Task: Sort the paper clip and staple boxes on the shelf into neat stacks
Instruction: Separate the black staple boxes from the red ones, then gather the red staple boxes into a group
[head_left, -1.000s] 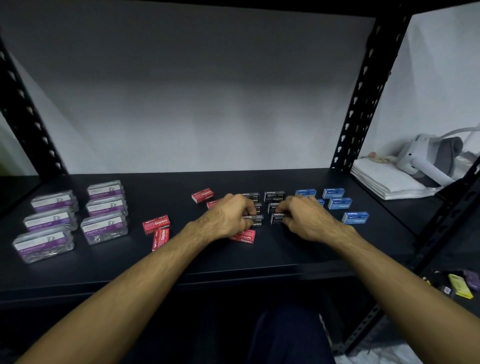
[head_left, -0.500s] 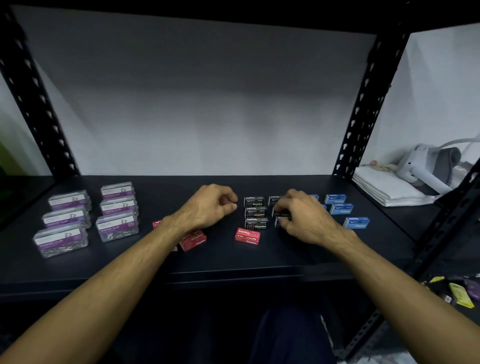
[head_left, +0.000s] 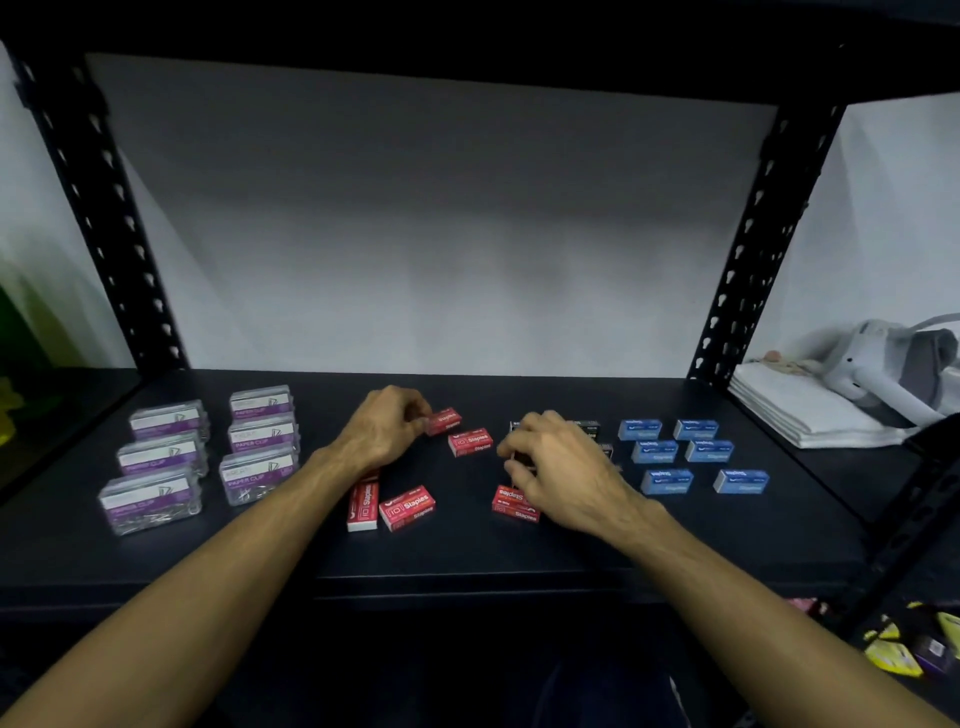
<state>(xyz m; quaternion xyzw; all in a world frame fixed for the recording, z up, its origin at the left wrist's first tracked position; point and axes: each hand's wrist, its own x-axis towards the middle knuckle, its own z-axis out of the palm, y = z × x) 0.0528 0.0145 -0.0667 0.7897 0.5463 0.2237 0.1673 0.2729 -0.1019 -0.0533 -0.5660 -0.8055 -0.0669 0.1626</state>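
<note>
Several clear paper clip boxes (head_left: 161, 457) with purple labels stand in two rows at the shelf's left. Red staple boxes lie loose in the middle: one at the back (head_left: 447, 419), one beside it (head_left: 470, 441), two near my left wrist (head_left: 408, 508), one under my right hand (head_left: 511, 506). My left hand (head_left: 384, 431) pinches the left end of the back red box. My right hand (head_left: 558, 470) curls over the black staple boxes (head_left: 589, 429) and hides most of them; its fingers close on one. Several blue staple boxes (head_left: 667, 480) sit in rows at the right.
The black shelf board (head_left: 519, 561) has perforated uprights at the back left (head_left: 104, 208) and back right (head_left: 753, 234). Folded white cloth (head_left: 800, 410) and a white device (head_left: 883, 374) lie on the neighbouring shelf. Yellow packets (head_left: 893, 660) lie below at the right.
My left hand left the black boxes and moved left and back onto a red box. My right hand stayed on the black boxes. The view shifted, so everything sits further right.
</note>
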